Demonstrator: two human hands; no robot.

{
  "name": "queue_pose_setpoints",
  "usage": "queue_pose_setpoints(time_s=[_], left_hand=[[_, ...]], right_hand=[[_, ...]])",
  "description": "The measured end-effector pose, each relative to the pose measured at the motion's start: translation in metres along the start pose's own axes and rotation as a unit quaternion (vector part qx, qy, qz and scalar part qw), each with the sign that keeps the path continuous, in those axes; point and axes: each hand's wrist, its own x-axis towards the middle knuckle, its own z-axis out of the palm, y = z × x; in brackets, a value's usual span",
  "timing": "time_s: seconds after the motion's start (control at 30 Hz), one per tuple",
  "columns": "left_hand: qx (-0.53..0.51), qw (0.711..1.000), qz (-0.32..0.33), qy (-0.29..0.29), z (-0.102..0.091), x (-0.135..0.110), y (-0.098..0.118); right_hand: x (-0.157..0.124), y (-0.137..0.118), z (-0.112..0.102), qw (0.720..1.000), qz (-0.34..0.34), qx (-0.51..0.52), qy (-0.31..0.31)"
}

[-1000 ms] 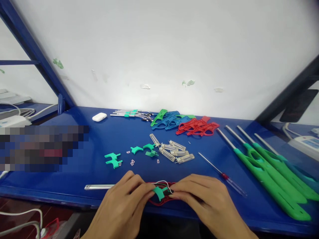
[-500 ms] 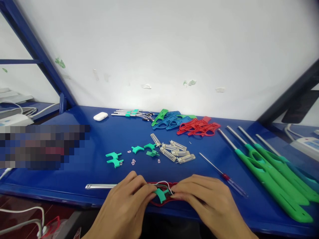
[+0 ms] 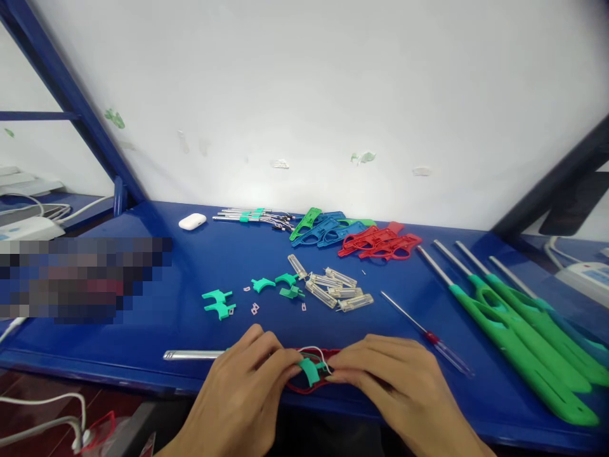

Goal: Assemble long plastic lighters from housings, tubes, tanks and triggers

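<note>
At the table's front edge lies a red lighter handle shell [image 3: 301, 389], with a metal lighter tube [image 3: 190, 355] reaching out to the left. My left hand [image 3: 245, 381] is closed, its thumb and forefinger pinching the left end of a green trigger [image 3: 311, 372] in the shell's opening. A white wire [image 3: 313, 348] arches over the trigger toward my right fingertips. My right hand [image 3: 394, 374] is closed on the right part of the red shell, beside a small dark part. Fingers hide much of the shell.
Spare green triggers [image 3: 217, 304], small metal clips [image 3: 255, 309] and clear fuel tanks [image 3: 328, 289] lie ahead. Behind are tube assemblies [image 3: 247, 217], blue shells [image 3: 328, 228], red shells [image 3: 380, 241] and a white case [image 3: 192, 221]. A screwdriver [image 3: 432, 338] and green lighters [image 3: 514, 330] lie right.
The green trigger has turned slightly and sits a little to the right between my fingers. My left fingertips have shifted slightly right; my right hand has hardly moved.
</note>
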Motion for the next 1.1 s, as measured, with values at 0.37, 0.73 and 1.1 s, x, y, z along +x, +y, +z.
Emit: queue_pose_setpoints(time_s=[0.37, 0.73, 1.1], left_hand=[[0.007, 1.0, 0.011, 0.003, 0.0, -0.003, -0.004], [-0.021, 0.998, -0.014, 0.06, 0.003, -0.003, -0.006], [-0.019, 0.997, -0.029, 0.066, 0.005, -0.003, -0.007]], right_hand=[[0.005, -0.003, -0.001, 0.998, 0.043, 0.017, -0.036], [0.007, -0.001, 0.001, 0.996, 0.041, -0.068, 0.028], [0.02, 0.002, 0.006, 0.964, -0.074, -0.243, -0.078]])
